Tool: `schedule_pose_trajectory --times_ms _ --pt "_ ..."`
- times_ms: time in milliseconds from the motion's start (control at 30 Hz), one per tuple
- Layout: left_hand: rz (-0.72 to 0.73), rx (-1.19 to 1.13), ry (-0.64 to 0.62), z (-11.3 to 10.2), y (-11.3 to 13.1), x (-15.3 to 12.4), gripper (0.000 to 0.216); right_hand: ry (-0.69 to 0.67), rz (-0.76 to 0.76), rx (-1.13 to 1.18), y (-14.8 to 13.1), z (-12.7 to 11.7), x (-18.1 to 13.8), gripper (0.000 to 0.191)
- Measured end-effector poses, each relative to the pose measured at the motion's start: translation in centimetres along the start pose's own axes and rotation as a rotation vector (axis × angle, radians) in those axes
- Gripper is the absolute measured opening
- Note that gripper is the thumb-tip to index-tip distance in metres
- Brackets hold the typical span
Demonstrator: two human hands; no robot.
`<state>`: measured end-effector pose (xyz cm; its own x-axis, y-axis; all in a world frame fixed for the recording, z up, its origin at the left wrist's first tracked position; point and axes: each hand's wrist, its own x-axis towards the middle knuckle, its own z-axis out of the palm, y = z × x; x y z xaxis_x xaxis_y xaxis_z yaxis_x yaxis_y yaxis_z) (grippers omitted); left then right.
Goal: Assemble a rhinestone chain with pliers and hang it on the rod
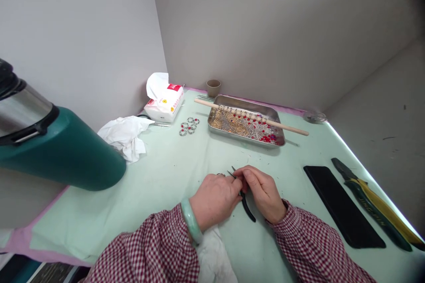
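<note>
A pair of pliers (247,208) with dark handles lies between my two hands, its slim open tips pointing up and away. My right hand (261,189) is closed around the middle of the pliers, its fingers bent against those of my left. Closed too, my left hand (217,196) has its fingertips pressed close beside the pliers; whatever they pinch is hidden. At its far knuckles shows a small beaded ring (221,175), worn or held, I cannot tell which. A pale green bangle (191,221) circles my left wrist.
A metal tray (229,131) of gold and red beads has a wooden stick (288,128) with rings across it. Several beaded rings (189,126) lie left. Around stand a green flask (76,150), tissue pack (166,101), cup (213,87), black phone-like slab (341,205) and cutters (375,205).
</note>
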<state>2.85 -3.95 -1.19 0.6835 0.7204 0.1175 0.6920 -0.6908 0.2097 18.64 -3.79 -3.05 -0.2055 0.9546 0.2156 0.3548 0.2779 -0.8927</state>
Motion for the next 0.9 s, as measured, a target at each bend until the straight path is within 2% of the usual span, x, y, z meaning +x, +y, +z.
schedule_pose_trajectory --times_ms 633,700,800,900 --pt "-0.003 -0.002 -0.005 0.02 0.04 -0.03 0.017 0.009 0.005 0.018 -0.02 0.03 -0.17 0.03" --pt "-0.004 -0.005 -0.012 -0.09 0.05 -0.02 0.016 0.044 0.032 0.082 0.04 -0.05 -0.24 0.031" --pt "-0.036 -0.003 -0.035 -0.28 0.0 0.05 0.015 0.194 0.083 0.162 0.17 -0.43 -0.23 0.035" --pt "-0.133 0.006 -0.034 -0.43 -0.13 0.16 0.014 0.308 0.093 0.102 0.35 -0.96 -0.08 0.034"
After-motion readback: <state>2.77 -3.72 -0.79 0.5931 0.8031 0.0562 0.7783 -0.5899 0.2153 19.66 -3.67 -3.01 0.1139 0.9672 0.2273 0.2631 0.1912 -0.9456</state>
